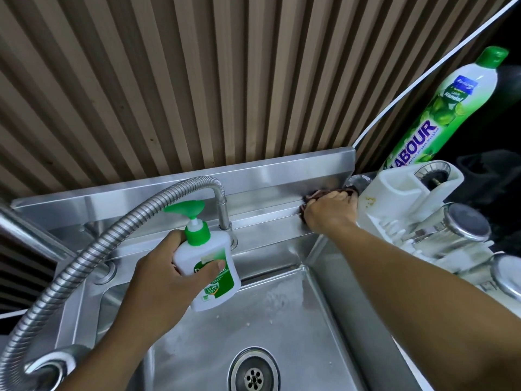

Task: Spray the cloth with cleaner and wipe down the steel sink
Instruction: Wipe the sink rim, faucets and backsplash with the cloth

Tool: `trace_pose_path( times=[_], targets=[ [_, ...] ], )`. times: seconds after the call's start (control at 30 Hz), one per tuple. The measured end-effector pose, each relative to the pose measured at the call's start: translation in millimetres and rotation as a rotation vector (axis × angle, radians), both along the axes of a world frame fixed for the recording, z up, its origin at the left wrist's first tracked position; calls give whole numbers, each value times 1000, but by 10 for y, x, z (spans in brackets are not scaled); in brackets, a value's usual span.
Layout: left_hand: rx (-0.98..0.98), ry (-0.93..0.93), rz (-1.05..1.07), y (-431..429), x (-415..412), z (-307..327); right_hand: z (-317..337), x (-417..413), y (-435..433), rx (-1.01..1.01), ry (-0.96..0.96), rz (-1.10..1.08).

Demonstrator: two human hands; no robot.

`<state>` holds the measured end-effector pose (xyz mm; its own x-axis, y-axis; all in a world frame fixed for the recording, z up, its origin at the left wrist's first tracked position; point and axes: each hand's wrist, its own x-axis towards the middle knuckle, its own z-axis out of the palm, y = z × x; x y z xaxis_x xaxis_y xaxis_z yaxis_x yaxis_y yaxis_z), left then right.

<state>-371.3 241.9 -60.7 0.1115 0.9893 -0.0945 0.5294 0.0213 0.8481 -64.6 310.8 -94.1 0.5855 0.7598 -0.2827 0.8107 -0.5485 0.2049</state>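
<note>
- Head view: the left hand [158, 280] is wrapped round the pump bottle [210, 263], thumb across the label, holding it up over the sink [253, 170] basin, near left.
- The right hand [329, 213] is bunched over the cloth [311, 196], pressing it onto the back ledge in the far right corner, right beside the white caddy [406, 187].
- The cloth looks soft and floppy, so I'd say keep it wadded under the palm. It should slide easily on wet steel.
- The bottle is light plastic and probably slick if wet. A grip round the body seems safer than the pump neck.
- The corner is tight, so push with the fingertips.
</note>
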Motion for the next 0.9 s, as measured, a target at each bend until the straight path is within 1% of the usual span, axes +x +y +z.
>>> trace_pose_path(
  times=[0.07,0.1,0.2,0.3,0.43,0.53,0.63,0.7,0.77,0.8,0.83,0.87,0.9],
  targets=[
    [4,3,2,3,-9,-1,-59,17,19,21,1,1],
    [4,-1,6,-1,-13,1,-121,-9,7,68,17,-35],
    [7,-12,5,-10,-14,19,-319,-146,-25,302,93,-169],
    [14,-17,5,-9,-32,7,-423,-428,-41,424,167,-155],
    [7,-42,6,-23,-33,14,-495,-917,-116,508,216,-12],
    [10,-44,5,-20,-43,22,-558,-1111,-190,556,196,106],
    [18,-44,11,-25,-42,38,-660,-1108,-331,637,213,360],
    [18,-43,8,-39,-31,46,-724,-1031,-454,684,283,542],
    [17,-40,2,-58,-9,55,-797,-966,-602,773,327,599],
    [15,-40,-1,-64,-7,52,-867,-984,-688,845,349,560],
    [12,-44,-1,-71,-4,49,-965,-1052,-769,918,388,460],
    [9,-47,0,-74,-8,45,-1038,-1143,-839,991,484,302],
    [8,-53,-1,-75,-14,43,-1006,-1257,-902,1060,645,71]
  ],
)
